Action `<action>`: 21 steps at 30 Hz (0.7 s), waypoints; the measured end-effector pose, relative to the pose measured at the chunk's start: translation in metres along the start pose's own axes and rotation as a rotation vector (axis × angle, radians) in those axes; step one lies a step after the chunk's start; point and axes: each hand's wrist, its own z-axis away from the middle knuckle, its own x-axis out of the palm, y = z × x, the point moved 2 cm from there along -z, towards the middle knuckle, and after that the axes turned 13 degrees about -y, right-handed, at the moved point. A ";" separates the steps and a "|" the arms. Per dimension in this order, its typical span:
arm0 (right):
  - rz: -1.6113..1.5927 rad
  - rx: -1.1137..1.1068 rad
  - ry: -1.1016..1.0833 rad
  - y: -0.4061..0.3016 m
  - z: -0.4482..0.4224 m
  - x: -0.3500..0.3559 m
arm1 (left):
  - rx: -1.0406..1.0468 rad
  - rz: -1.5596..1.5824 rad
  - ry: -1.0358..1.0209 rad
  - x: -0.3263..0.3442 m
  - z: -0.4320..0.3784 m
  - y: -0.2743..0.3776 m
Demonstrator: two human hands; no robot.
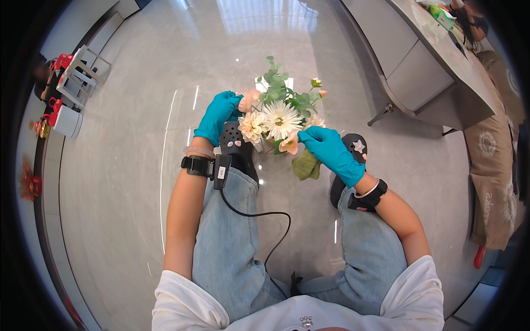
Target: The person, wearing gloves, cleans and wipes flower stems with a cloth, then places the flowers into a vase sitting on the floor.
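Note:
A bouquet of flowers (pixel 280 120) with a large cream daisy-like bloom, pale peach blooms and green leaf sprigs stands low between my feet. My left hand (pixel 221 116), in a teal glove, pinches the edge of a peach flower (pixel 248 100) on the bouquet's left side. The teal-gloved right hand (pixel 329 151) touches a smaller peach flower (pixel 289 142) at the lower right with its fingertips. From beneath that hand hangs an olive-green cloth (pixel 306 166); how it is held is hidden. The container under the blooms is mostly covered.
A grey desk (pixel 430 78) with a metal leg is at the right, a person behind it. White chairs (pixel 78 76) and another person are at the far left. Dark clogs (pixel 238 140) flank the flowers. A black cable (pixel 265 214) runs from my left wrist over my lap.

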 end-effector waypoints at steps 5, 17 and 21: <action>0.067 0.064 -0.022 0.004 -0.001 -0.002 | 0.184 0.081 0.034 -0.001 0.002 0.009; 0.007 -0.059 0.119 -0.004 0.005 -0.016 | 0.217 -0.216 0.067 -0.016 -0.007 0.036; 0.019 -0.055 0.174 -0.004 0.011 -0.015 | 0.162 -0.462 -0.263 0.020 -0.045 0.089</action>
